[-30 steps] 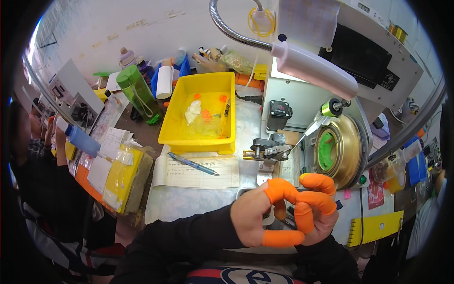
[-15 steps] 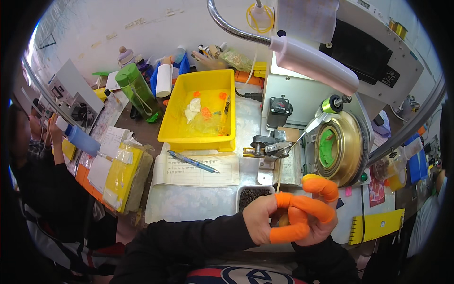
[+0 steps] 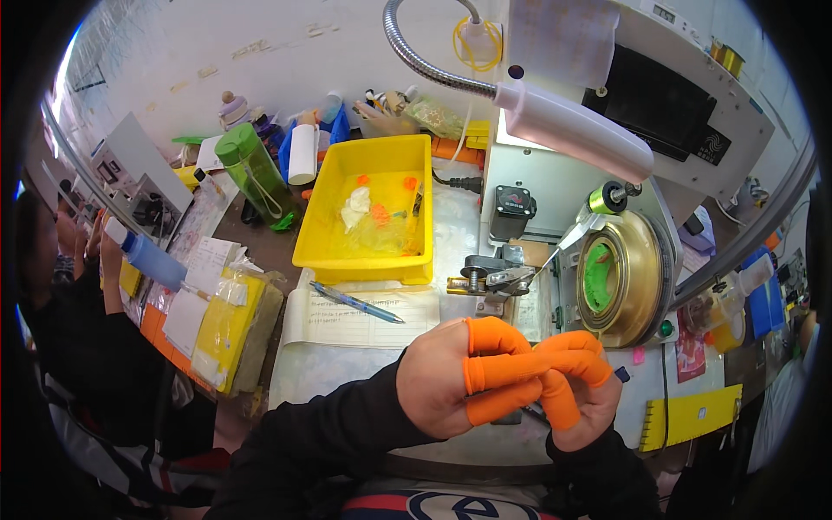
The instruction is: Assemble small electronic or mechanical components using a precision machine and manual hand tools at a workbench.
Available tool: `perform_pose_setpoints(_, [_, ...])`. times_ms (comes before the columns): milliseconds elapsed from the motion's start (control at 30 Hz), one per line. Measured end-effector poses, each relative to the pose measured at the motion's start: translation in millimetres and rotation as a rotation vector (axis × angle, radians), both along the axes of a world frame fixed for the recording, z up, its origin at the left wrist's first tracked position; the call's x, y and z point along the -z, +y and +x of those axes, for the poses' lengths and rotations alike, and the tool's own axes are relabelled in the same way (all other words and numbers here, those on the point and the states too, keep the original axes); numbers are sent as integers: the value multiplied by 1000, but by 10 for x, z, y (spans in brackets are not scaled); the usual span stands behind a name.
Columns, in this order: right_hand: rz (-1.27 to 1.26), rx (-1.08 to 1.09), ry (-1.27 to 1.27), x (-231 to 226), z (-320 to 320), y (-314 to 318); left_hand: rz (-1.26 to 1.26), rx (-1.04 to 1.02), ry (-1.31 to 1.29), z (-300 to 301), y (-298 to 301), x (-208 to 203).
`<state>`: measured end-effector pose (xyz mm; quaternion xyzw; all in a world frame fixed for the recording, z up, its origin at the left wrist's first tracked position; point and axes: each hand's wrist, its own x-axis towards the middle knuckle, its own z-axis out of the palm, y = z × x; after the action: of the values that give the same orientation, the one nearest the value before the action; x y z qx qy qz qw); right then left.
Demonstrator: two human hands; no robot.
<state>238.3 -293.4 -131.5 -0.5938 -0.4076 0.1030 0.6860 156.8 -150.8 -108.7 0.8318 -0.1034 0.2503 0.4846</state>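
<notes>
Two sets of orange finger cots (image 3: 503, 373) cross, left hand (image 3: 442, 377) meeting right hand (image 3: 589, 397), fingers bent and touching! Anything pinched between? Cannot tell; the fingers cover it. Just beyond the left hand, the notebook (image 3: 390, 334) lies open, pen (image 3: 357, 302) slanting across it; the gold spool (image 3: 637, 260) stands beyond the right.

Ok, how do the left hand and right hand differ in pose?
The left hand has its fingers pointing right; the right hand has its fingers bent leftward. The left hand is nearer the notepad; the right hand, nearer the gold reel. Both wear orange finger covers.
</notes>
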Motion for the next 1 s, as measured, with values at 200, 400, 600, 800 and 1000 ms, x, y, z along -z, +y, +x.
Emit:
perform_pose_setpoints(200, [-11,15,-1,-15,13,-31,249,20,-127,46,33,-5])
perform_pose_setpoints(400, [-38,-32,99,17,19,-44,383,35,-201,78,53,-41])
perform_pose_setpoints(600, [-13,-104,280,38,42,-35,571,-14,-160,34,105,-77])
perform_pose_setpoints(800, [-21,-133,205,12,41,1,472,-79,-241,70,89,-16])
perform_pose_setpoints(1000, [76,25,312,223,101,211,112,-223,-156,206,245,-268])
